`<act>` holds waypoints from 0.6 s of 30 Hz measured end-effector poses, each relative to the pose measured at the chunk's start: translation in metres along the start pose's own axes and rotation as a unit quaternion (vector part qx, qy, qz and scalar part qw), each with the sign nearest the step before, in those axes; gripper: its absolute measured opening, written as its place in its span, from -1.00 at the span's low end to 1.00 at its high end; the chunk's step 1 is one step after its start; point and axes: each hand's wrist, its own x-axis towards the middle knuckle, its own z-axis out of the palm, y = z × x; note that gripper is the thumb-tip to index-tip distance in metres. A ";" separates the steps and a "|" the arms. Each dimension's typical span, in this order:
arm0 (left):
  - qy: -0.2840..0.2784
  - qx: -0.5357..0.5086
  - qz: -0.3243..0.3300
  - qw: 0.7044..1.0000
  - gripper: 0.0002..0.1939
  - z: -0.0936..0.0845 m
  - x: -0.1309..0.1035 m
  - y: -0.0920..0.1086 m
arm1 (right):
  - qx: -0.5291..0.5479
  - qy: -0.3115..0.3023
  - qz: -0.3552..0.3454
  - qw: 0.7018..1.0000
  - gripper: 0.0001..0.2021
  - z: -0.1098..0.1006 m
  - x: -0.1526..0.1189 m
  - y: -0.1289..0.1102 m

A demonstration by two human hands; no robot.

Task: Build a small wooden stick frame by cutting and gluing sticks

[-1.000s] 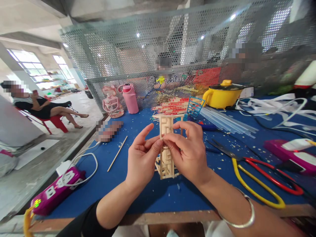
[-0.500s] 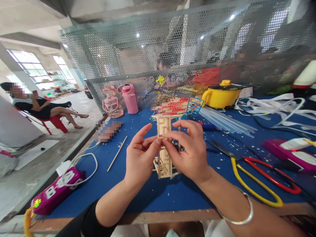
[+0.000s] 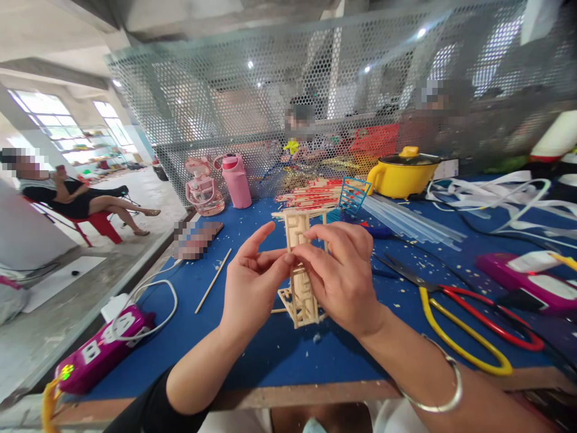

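A small model built of pale wooden sticks point(image 3: 303, 300) stands upright in front of me, between my two hands. My left hand point(image 3: 255, 273) pinches its left edge about midway up with thumb and finger, the forefinger raised. From the other side my right hand point(image 3: 345, 270) closes its thumb and fingers on the model's middle, the fingertips close to my left thumb. The right hand hides part of the model's right side. Whether a small separate piece sits between the fingertips, I cannot tell. A loose wooden stick point(image 3: 213, 281) lies on the blue tabletop point(image 3: 252, 361), left of my left hand.
Scissors point(image 3: 451, 310) with red and yellow handles lie at right. Behind are red-tipped sticks point(image 3: 309, 194), a blue rack point(image 3: 354, 195), translucent sticks point(image 3: 415, 219) and a yellow pot point(image 3: 406, 175). Purple power strips point(image 3: 103, 349) flank the work. Pink bottles point(image 3: 236, 182) stand before a mesh screen.
The model has tilted slightly, its top shifting left and its base right. My right hand's fingers have curled in closer over it. My left hand keeps its pinch.
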 end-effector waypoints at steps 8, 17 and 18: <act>0.001 -0.022 -0.014 1.000 -0.39 -0.006 0.009 0.000 | 0.094 0.035 0.040 0.994 -0.73 0.002 -0.001 0.006; -0.024 -0.053 -0.039 0.998 -0.39 -0.009 0.015 -0.002 | 0.067 0.020 0.051 0.996 -0.83 0.001 0.000 0.008; -0.030 -0.050 -0.036 0.998 -0.39 -0.009 0.014 -0.003 | 0.063 0.010 0.045 0.997 -0.83 0.002 0.000 0.008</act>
